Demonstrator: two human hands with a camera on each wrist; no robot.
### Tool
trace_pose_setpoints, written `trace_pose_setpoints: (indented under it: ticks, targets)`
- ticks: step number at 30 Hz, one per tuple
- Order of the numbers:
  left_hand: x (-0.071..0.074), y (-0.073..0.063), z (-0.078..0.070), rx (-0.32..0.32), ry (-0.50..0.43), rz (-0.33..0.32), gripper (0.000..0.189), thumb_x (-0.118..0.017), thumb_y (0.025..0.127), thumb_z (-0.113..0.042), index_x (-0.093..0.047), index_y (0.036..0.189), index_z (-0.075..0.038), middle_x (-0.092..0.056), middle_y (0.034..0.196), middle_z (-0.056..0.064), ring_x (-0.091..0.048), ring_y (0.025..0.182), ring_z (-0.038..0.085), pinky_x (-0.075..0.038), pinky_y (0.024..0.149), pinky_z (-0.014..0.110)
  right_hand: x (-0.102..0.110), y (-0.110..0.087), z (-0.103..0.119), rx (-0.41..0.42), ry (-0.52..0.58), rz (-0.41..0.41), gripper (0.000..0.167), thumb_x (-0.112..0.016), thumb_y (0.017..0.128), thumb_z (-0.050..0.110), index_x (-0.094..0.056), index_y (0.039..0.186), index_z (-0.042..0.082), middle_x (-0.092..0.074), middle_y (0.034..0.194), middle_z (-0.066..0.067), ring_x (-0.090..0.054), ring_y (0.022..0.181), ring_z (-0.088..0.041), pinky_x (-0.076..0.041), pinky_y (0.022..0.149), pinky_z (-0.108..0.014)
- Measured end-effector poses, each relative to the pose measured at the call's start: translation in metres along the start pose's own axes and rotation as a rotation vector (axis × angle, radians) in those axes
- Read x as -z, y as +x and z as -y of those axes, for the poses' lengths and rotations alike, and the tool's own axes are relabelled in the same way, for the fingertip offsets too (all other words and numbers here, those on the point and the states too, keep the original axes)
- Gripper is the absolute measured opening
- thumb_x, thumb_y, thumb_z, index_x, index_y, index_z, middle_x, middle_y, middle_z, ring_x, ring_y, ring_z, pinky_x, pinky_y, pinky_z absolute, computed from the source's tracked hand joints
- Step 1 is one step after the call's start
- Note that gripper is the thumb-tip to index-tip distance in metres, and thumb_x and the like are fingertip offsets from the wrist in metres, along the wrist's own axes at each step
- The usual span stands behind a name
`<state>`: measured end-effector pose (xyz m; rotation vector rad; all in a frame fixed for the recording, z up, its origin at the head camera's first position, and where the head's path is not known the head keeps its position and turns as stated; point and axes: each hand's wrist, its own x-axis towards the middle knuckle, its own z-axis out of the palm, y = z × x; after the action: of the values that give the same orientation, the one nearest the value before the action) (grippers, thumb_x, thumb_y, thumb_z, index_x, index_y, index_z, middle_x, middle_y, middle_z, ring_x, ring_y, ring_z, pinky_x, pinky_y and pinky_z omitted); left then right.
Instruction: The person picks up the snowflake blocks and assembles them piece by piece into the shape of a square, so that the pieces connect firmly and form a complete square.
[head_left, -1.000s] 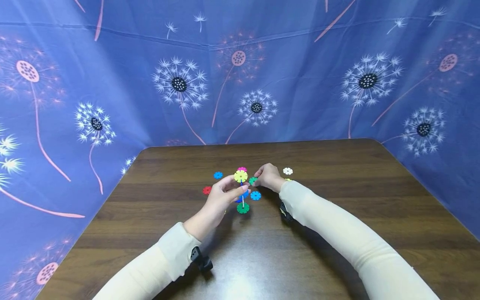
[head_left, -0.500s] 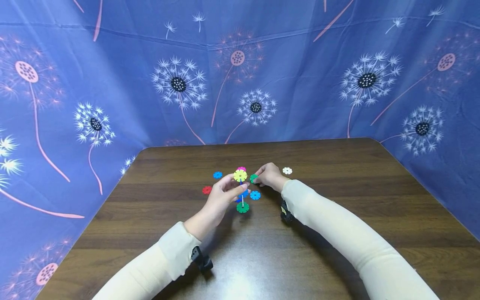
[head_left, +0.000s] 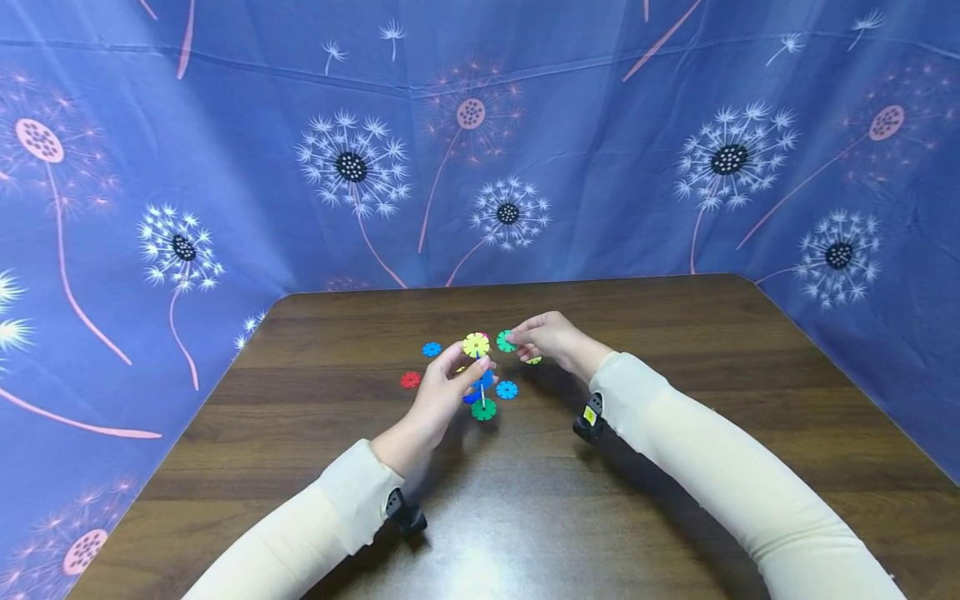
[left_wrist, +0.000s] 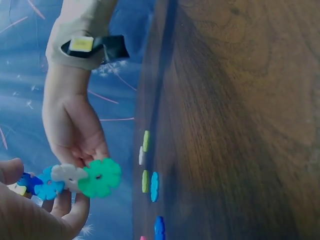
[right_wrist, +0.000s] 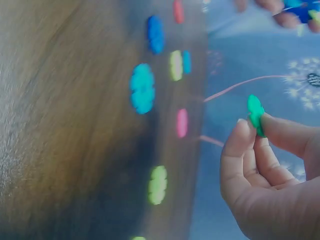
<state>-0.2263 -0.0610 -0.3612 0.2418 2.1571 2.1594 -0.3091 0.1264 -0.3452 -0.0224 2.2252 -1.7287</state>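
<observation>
L hand (head_left: 438,387) grips a chain of notched plastic discs (left_wrist: 69,175), thumb one side, fingers other; order is yellow, dk blue, lt blue, white, green; held roughly upright, yellow end up, green end down, clear of the wood-grain table (head_left: 600,517); R hand (head_left: 555,340) pinches a loose green disc (head_left: 506,341) btwn thumb + fingertips, also off the table, near the chain's yellow end but not touching; loose discs lie flat abt the table: red disc (head_left: 410,380) + mid-blue disc (head_left: 431,349) left of L hand, lt blue disc (head_left: 507,390) just right of chain, pink disc (right_wrist: 182,123) farther back; dandelion-print blue cloth (head_left: 592,167) hangs behind; black wrist cam (head_left: 405,512) on L cuff, another (head_left: 589,418) on R.
</observation>
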Motion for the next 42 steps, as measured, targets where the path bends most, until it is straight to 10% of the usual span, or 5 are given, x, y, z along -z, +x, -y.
trace_pose_setpoints:
  ticks: [17,29,42]
  targets:
    - [-0.006,0.002,0.000,-0.015,0.015,-0.048,0.024,-0.057,0.099,-0.021,-0.063,0.112,-0.002,-0.068,0.102,0.018,-0.070,0.093,0.033,-0.049,0.074,0.026,0.010,-0.038,0.021,-0.041,0.066,0.304,0.010,-0.057,0.096,0.010,-0.063,0.096,0.001,-0.063,0.069,-0.001,-0.057,0.060,-0.009,-0.051,0.062,-0.021]
    - [-0.008,-0.001,-0.002,0.004,-0.024,-0.058,0.028,-0.054,0.100,-0.020,-0.064,0.116,0.000,-0.073,0.093,0.006,-0.070,0.096,0.035,-0.053,0.076,0.027,0.010,-0.048,0.024,-0.044,0.056,0.369,0.012,-0.055,0.096,0.010,-0.062,0.098,0.000,-0.063,0.068,0.001,-0.057,0.061,-0.008,-0.049,0.059,-0.020]
    - [-0.007,0.003,-0.001,-0.023,0.027,-0.088,0.022,-0.061,0.096,-0.016,-0.067,0.105,0.002,-0.073,0.097,0.020,-0.064,0.078,0.006,-0.054,0.077,0.029,0.009,-0.049,0.025,-0.057,0.070,0.370,0.014,-0.056,0.095,0.008,-0.066,0.086,0.006,-0.060,0.065,0.002,-0.055,0.059,-0.008,-0.047,0.058,-0.020]
